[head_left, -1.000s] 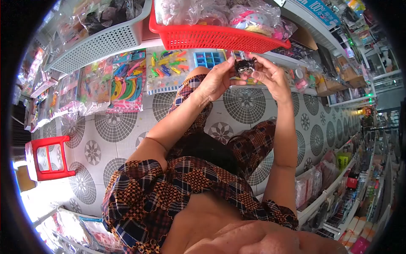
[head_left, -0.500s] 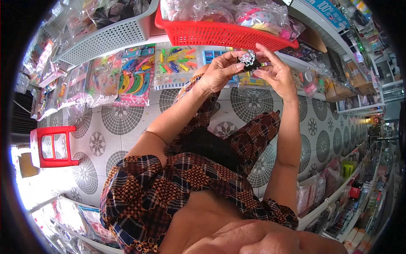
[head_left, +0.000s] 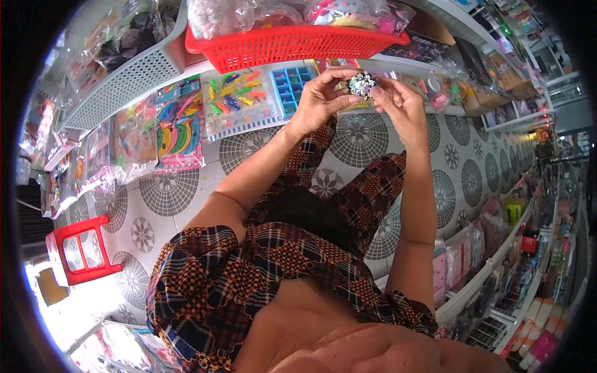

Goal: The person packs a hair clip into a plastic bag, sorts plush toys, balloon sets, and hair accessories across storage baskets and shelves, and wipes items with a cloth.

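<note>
A small dark ornament with sparkling, jewel-like stones (head_left: 362, 86) is held up between both hands, over the edge of the display shelf. My left hand (head_left: 321, 101) pinches its left side between thumb and fingers. On the other side, my right hand (head_left: 401, 107) has its thumb and fingertips closed on the ornament's right edge. The stones face the camera. A blue compartment tray (head_left: 287, 93) lies on the shelf just left of the ornament, partly behind my left hand.
A red basket (head_left: 292, 50) of plastic-wrapped goods stands beyond my hands, with a grey basket (head_left: 124, 81) to its left. Colourful packets (head_left: 180, 127) line the shelf. A red stool (head_left: 84, 250) is on the tiled floor at left. Stocked racks (head_left: 497, 267) run along the right.
The ornament has turned from its dark side to show its stones to the camera, and my right fingers have closed in on it. The view has shifted slightly.
</note>
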{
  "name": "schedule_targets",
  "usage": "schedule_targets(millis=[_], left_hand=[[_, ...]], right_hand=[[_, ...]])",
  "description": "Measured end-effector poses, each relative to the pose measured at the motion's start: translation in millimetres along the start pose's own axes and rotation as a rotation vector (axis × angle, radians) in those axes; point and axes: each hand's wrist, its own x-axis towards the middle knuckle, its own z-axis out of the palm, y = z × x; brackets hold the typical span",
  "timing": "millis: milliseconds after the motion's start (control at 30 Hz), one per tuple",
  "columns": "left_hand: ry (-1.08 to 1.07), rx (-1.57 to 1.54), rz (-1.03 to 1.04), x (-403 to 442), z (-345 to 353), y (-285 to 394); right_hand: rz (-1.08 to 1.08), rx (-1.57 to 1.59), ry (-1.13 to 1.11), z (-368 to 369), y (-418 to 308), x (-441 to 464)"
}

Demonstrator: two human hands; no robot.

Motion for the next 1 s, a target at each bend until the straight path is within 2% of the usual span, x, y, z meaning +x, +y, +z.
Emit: schedule_targets(millis=[167,267,433,467,733,833,900,1000], left_hand=[[-0.066,0.077,0.027,2.0,9.8,-7.0],[-0.04,-0.059,-0.111,-2.3,14.4,-8.7],[-0.037,0.013,-0.103,-5.0,13.7,-7.6],[-0.027,0.078,-0.099,-4.8,12.4,-8.9],[-0.028,0.034,-0.119,-6.0,10.9,-13.3],[0.066,-0.128,-0.221,-11.2,8.7,-21.2],[0.143,-0.343,-0.36,-12.4,6.5,-23.5],[0.148,-0.361,-0.413,-17.3,2.8,-31.7]], right_hand=[[-0.07,0.039,0.066,-3.4,-2.5,-14.6],[-0.1,0.086,0.062,-6.1,3.0,-21.5],[-0.197,0.029,0.054,-8.4,6.2,-26.2],[-0.195,0.03,0.055,-8.2,7.4,-26.4],[-0.183,-0.018,0.063,-5.2,16.5,-28.8],[-0.199,-0.024,0.074,-4.4,23.6,-28.4],[-0.186,-0.043,0.093,-5.3,29.6,-31.6],[-0.13,-0.055,0.148,-11.1,40.3,-43.7]])
